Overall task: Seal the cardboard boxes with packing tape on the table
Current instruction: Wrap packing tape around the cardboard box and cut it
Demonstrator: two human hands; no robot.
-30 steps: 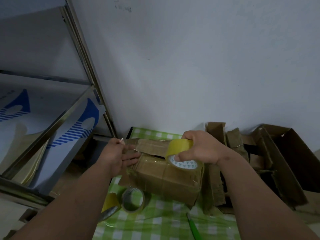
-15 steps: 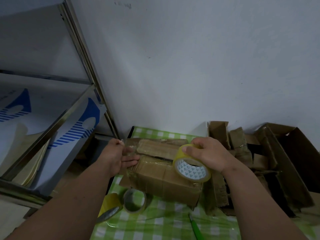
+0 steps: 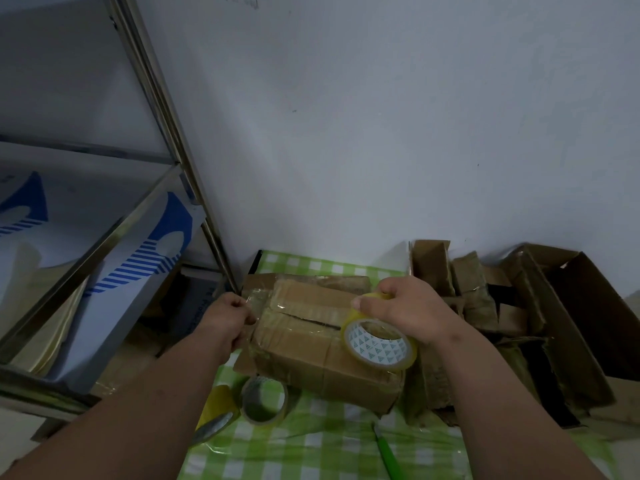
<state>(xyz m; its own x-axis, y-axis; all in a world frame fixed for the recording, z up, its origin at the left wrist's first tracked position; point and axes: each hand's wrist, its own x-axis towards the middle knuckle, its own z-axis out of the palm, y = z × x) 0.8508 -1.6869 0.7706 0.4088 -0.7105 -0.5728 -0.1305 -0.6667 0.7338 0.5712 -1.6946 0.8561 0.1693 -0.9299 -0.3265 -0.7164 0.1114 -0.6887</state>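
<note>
1. Risk, judging from the layout: tape strip is running clear between the hands across the cardboard box [image 3: 322, 341]; if the left hand [image 3: 230, 318] is letting go of the tape end at the box's left edge, the strip is likely lifting or folding onto itself; sticky side fouling.
2. Risk: flap seam is still gaping dark just left of the right hand [image 3: 408, 313]; taping without pressing the flaps together is probably leaving the gap sealed open.
3. Risk: tape roll [image 3: 379, 346] is being held tilted, not flat to the box top; uneven pull is likely wrinkling or skewing the strip off the seam.
4. Risk: box is sitting near the surface [image 3: 332, 441] with spare tape rolls [image 3: 264, 398] just below the left hand; a hard pull rightward could be sliding the box into the pile of flattened cartons [image 3: 485, 299] beyond the right hand.
5. Left hand pose: fingers curling, pinching the tape end against the box's left edge; forearm coming in from lower left.
6. Right hand pose: gripping the roll from above, thumb pointing left over the rim, fingers wrapping the far side; wrist bent down.
7. Green cutter [image 3: 388, 452] is lying below the right forearm, not being touched.
</note>
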